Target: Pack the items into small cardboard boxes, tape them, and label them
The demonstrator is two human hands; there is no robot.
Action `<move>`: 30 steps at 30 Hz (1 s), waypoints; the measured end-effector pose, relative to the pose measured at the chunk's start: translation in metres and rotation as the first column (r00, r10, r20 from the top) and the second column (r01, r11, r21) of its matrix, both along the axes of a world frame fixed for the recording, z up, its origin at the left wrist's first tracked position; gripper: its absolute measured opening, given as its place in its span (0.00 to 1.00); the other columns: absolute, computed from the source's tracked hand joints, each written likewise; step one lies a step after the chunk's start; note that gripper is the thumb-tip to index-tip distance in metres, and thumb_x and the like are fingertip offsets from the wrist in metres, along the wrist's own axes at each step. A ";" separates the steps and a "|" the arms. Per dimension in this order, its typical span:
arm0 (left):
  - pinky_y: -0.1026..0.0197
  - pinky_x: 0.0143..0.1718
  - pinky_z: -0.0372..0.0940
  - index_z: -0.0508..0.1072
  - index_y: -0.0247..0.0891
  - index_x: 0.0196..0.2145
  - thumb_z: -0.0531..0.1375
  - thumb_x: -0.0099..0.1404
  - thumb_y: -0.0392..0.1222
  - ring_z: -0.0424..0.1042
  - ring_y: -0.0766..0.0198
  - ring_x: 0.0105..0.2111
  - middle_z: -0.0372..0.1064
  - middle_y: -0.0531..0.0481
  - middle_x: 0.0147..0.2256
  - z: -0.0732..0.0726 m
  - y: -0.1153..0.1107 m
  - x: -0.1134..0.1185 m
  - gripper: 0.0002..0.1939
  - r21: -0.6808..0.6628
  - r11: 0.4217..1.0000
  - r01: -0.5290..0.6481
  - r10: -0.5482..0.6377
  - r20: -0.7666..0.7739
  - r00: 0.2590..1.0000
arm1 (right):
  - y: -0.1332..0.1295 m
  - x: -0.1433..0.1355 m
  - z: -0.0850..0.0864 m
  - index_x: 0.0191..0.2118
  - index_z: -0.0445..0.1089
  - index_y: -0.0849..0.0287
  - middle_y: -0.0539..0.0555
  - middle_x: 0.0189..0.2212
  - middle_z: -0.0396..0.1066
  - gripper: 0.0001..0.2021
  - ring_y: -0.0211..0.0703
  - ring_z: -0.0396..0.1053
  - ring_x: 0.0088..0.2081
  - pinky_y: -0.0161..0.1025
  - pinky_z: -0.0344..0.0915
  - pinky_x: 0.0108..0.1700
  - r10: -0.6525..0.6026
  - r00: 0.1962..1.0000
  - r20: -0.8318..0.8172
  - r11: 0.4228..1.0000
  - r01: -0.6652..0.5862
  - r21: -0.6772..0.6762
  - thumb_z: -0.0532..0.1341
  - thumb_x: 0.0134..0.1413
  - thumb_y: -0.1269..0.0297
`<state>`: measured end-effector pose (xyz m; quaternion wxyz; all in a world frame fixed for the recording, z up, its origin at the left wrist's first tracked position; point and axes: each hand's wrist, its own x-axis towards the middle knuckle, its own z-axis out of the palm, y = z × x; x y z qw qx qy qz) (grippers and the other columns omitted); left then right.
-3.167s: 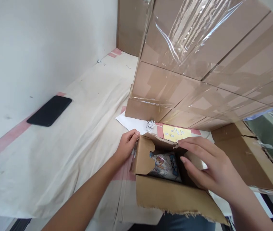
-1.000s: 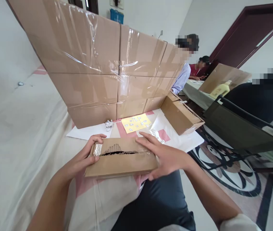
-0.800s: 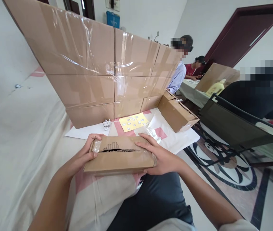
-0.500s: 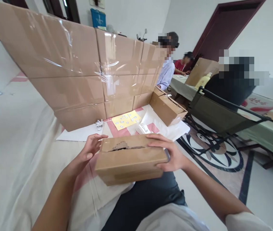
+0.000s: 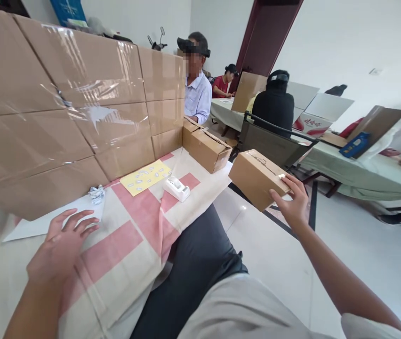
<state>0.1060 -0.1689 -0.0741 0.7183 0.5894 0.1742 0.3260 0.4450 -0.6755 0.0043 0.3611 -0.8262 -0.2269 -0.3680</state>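
Note:
My right hand [image 5: 291, 200] grips one end of a brown cardboard box [image 5: 253, 181], thumb on its side and fingers on top. The box hangs in the air over the floor, right of the table edge, with a torn slit along its top. Over the table at the left, my left hand [image 5: 67, 240] is open, fingers spread, holding nothing. Beyond it lie a crumpled bit of paper [image 5: 96, 194] and a white sheet [image 5: 41, 222]. A yellow sheet with small outlined marks [image 5: 146, 177] and a white tape dispenser [image 5: 177, 189] rest on the tablecloth.
A tall taped cardboard partition [image 5: 108, 89] stands along the table's far side. Another cardboard box [image 5: 205, 146] sits at the far right corner. A person in a light shirt [image 5: 198, 96] sits behind it. A folding chair [image 5: 271, 143] and a person in black [image 5: 274, 107] are to the right.
My right hand has carried the box from in front of me to the right, off the table. My left hand has come away from the box. The view has turned right.

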 end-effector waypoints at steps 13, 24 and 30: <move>0.53 0.46 0.64 0.73 0.47 0.49 0.72 0.47 0.63 0.71 0.51 0.46 0.75 0.49 0.46 -0.010 0.012 0.002 0.34 -0.121 0.991 -0.048 0.040 -0.065 0.997 | 0.126 0.017 -0.003 0.54 0.76 0.58 0.66 0.60 0.63 0.28 0.65 0.62 0.57 0.57 0.59 0.59 -0.204 0.933 -0.297 0.933 0.093 -0.347 0.65 0.52 0.45; 0.57 0.42 0.65 0.72 0.41 0.44 0.73 0.46 0.61 0.72 0.58 0.37 0.75 0.50 0.40 -0.013 0.020 0.004 0.33 -0.006 0.984 -0.180 0.179 -0.089 0.980 | 0.167 0.018 -0.033 0.65 0.64 0.59 0.71 0.66 0.53 0.30 0.69 0.56 0.64 0.63 0.56 0.61 -0.077 0.971 -0.227 0.930 -0.012 -0.368 0.61 0.57 0.58; 0.59 0.41 0.64 0.71 0.37 0.40 0.68 0.48 0.54 0.71 0.61 0.37 0.73 0.51 0.35 -0.017 0.028 0.001 0.25 0.024 0.943 -0.332 0.332 -0.038 0.942 | 0.164 0.014 -0.036 0.72 0.52 0.61 0.71 0.69 0.50 0.41 0.67 0.53 0.69 0.62 0.57 0.65 0.006 0.973 -0.231 0.938 -0.085 -0.335 0.62 0.54 0.60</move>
